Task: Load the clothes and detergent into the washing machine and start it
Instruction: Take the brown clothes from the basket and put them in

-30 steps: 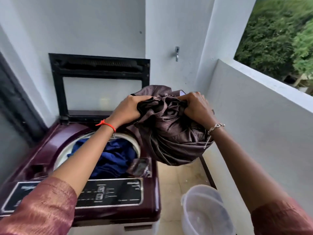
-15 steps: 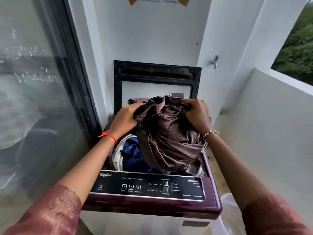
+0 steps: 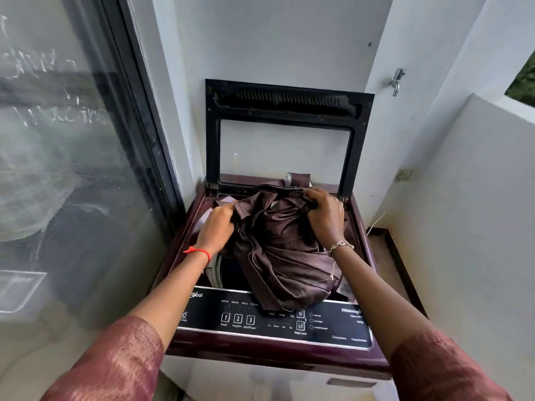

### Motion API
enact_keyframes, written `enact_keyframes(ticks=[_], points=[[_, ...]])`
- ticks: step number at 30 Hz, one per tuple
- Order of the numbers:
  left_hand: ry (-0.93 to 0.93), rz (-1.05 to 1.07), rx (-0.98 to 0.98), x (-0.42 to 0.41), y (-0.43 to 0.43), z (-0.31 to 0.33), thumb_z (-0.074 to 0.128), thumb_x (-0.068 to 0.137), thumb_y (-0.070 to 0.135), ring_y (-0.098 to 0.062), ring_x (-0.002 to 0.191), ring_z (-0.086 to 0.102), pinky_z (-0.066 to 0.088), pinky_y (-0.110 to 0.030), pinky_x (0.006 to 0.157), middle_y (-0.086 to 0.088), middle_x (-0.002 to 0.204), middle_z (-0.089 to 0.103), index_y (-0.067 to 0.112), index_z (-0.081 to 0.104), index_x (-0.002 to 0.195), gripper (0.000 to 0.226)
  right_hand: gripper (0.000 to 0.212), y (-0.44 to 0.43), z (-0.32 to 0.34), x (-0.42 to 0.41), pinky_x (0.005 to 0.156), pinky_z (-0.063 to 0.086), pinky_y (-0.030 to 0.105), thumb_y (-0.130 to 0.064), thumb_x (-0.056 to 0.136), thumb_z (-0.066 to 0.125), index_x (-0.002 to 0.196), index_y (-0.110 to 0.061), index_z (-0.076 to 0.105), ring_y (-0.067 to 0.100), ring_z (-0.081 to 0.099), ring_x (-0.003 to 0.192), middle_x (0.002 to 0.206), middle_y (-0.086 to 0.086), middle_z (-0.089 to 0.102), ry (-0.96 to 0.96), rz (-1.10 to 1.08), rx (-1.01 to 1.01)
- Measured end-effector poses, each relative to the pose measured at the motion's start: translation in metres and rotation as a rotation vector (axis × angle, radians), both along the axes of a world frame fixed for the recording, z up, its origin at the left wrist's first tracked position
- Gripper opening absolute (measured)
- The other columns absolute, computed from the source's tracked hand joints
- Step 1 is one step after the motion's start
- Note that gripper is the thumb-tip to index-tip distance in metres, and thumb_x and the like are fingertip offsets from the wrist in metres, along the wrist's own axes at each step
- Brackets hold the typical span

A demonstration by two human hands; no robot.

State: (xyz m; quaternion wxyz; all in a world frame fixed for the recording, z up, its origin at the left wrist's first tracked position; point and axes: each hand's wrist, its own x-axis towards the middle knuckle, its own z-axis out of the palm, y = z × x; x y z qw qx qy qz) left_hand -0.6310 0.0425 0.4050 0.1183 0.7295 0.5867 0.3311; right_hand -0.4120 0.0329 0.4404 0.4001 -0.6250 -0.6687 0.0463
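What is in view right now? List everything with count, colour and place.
washing machine: one, maroon top, against the back wall
lid: one, black frame, raised upright at the rear
control panel: one, black, front edge of the machine
garment: one, dark brown, bunched over the tub, lower end on the control panel
tap: one, metal, wall right of the lid
glass door: one, dark frame, far left
left hand: one, red thread at wrist, grips the garment
right hand: one, silver bracelet at wrist, grips the garment
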Motion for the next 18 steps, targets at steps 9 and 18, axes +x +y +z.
enact_keyframes(ticks=[9,18], points=[[-0.022,0.069,0.081,0.022,0.058,-0.004,0.040,0.067,-0.024,-0.037,0.104,0.062,0.047,-0.037,0.088,-0.023,0.109,0.067,-0.006,0.063,0.108,0.050,0.049,0.062,-0.015,0.009,0.081,0.053,0.040,0.010,0.066,0.050,0.107,-0.008,0.070,0.032,0.065,0.098,0.113,0.011,0.068,0.138,0.023,0.100],[0.095,-0.003,-0.159,0.030,0.069,-0.096,0.051,0.075,-0.015,-0.032,0.112,0.059,0.049,-0.042,0.093,-0.014,0.122,0.060,0.006,0.055,0.122,0.052,0.064,0.065,-0.124,0.020,0.076,0.055,0.044,0.015,0.069,0.056,0.122,-0.020,0.060,0.036,0.052,0.115,0.133,0.010,0.053,-0.123,0.159,-0.131]])
